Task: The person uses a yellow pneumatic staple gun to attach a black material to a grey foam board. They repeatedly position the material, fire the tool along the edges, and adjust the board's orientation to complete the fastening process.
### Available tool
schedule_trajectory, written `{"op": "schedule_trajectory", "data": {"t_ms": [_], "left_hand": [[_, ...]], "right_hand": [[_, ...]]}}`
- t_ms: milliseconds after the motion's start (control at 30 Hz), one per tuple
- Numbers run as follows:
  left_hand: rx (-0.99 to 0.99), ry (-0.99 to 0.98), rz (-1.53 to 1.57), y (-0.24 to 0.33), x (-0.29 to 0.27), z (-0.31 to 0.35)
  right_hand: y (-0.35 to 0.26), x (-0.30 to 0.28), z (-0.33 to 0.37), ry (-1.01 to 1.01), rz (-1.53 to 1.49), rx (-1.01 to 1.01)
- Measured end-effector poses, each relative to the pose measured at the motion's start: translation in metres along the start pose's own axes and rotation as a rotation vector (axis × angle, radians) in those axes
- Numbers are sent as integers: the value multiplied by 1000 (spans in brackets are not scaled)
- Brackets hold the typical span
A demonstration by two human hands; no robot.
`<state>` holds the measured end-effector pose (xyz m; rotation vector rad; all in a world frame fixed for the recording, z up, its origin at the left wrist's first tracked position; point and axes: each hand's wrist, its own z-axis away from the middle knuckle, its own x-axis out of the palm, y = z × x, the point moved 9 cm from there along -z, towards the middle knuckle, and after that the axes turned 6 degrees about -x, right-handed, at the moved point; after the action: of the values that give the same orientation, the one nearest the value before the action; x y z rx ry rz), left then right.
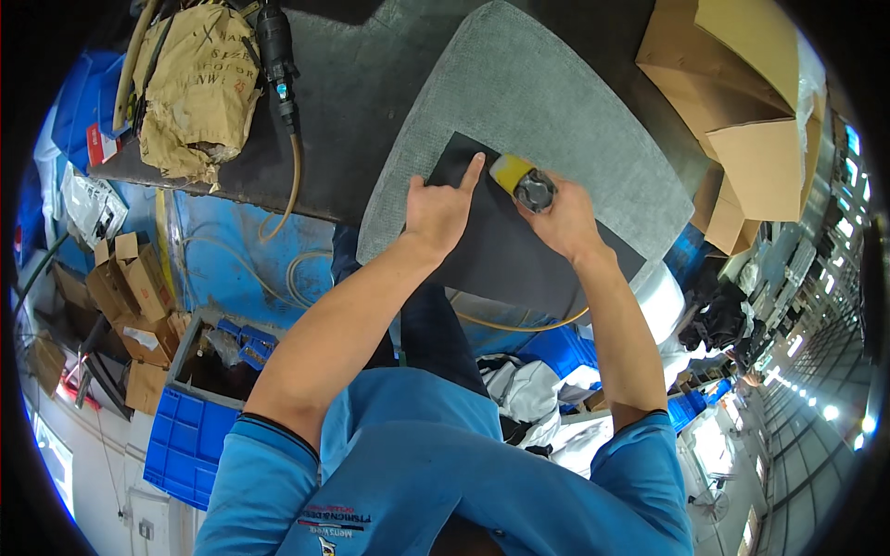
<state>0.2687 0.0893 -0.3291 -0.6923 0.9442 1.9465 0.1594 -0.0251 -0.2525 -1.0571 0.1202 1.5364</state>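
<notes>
My left hand (438, 213) rests on a black sheet (519, 273), its index finger stretched forward and its thumb held apart; nothing shows in it. Beside it to the right, my right hand (570, 218) is closed around a short yellow-and-grey tool (521, 181) with a rounded end. What kind of tool it is I cannot make out. The tool is over the upper part of the sheet, just right of my index fingertip. Under the sheet lies a large grey fabric-covered panel (547, 83) with rounded edges.
The dark tabletop (362, 93) carries a torn brown paper bag (199, 93) and a black air tool (275, 46) with a hose at the far left. Open cardboard boxes (742, 102) stand at the right. A blue crate (190, 445) is at the lower left.
</notes>
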Motion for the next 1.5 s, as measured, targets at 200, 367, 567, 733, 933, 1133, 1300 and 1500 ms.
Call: {"op": "schedule_trajectory", "data": {"t_ms": [200,367,567,733,933,1133,1300,1500], "left_hand": [[6,29,-105,5,7,1],[3,-39,-164,7,7,1],[21,0,-105,3,3,1],[-28,-40,-85,3,4,-8],[-77,-163,-119,6,1,-17],[-95,-151,-58,3,1,-23],[-94,-199,-111,6,-1,-17],[-68,-144,-46,5,-4,-17]], "right_hand": [[-18,1,-3,-5,-77,42],[-16,8,-11,6,-39,20],[-13,-1,2,111,-94,11],[19,-15,41,175,-246,179],[32,-10,59,161,-210,184],[24,-5,56,127,-198,148],[13,-21,45,122,-157,128],[7,-20,-2,51,-45,15]]}}
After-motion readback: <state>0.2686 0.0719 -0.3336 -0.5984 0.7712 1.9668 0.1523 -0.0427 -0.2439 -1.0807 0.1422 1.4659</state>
